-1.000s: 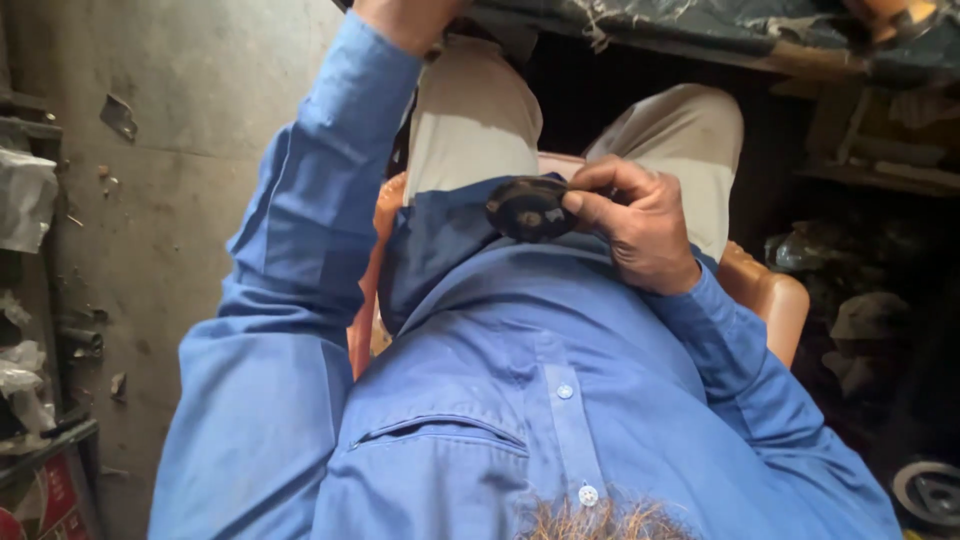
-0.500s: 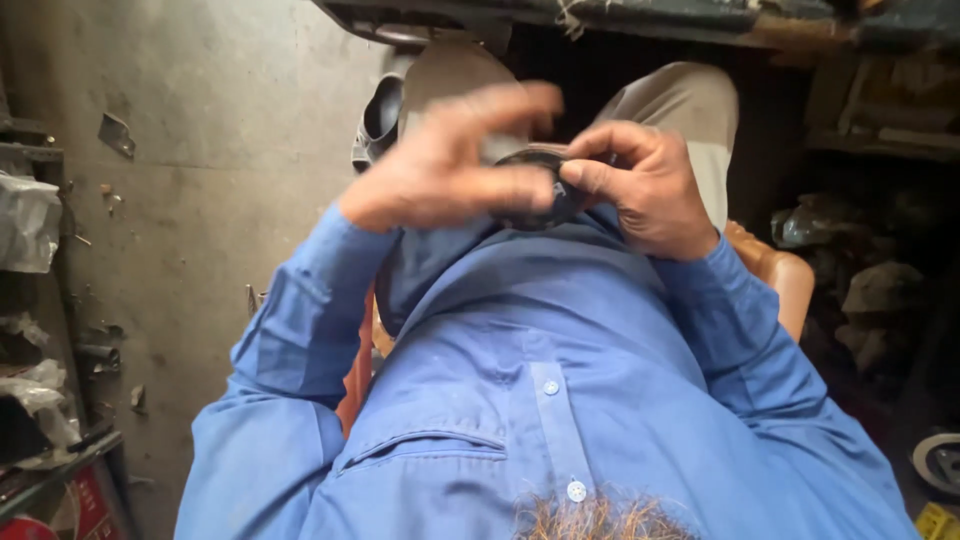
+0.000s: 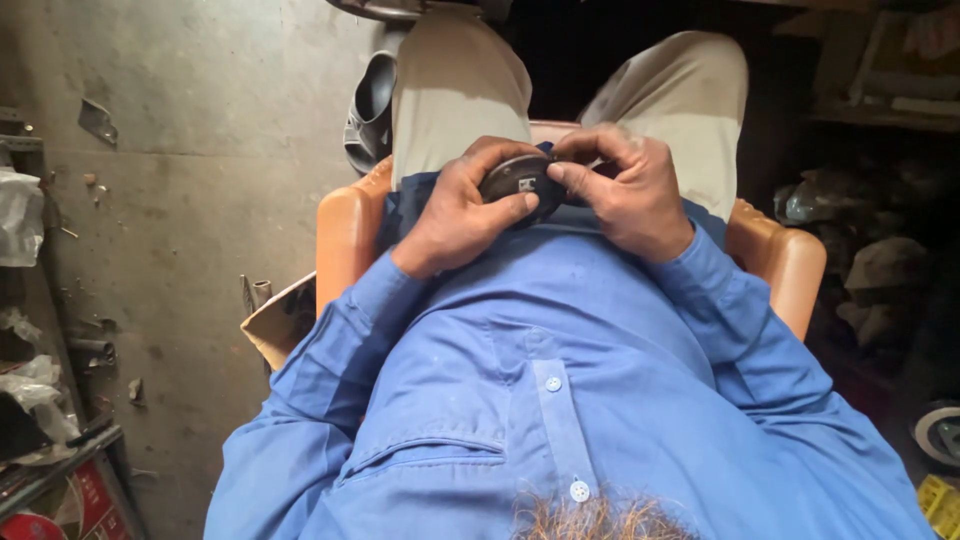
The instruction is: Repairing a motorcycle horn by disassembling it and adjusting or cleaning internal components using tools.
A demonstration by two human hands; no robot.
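Grey concrete floor (image 3: 180,150) fills the ground to the left of the orange plastic chair (image 3: 345,235) I am looking down on, with crumpled plastic scraps (image 3: 20,215) and bits of debris at its far left edge. Just beside the chair's left arm a piece of cardboard (image 3: 278,322) juts out, and above that arm a dark sandal (image 3: 370,110) lies on the floor next to a khaki trouser leg (image 3: 455,90). Over the lap, in front of the blue shirt (image 3: 560,380), my left hand (image 3: 455,215) cups a small round dark part (image 3: 520,182), its fingers curled over the top and thumb pressed along the lower edge. The part sits between both hands, above the middle of the chair. My right hand (image 3: 625,195) meets it from the other side, fingertips pinched together on its right rim. Right of the chair, dim shelves hold cluttered bundles (image 3: 880,270) I cannot make out.
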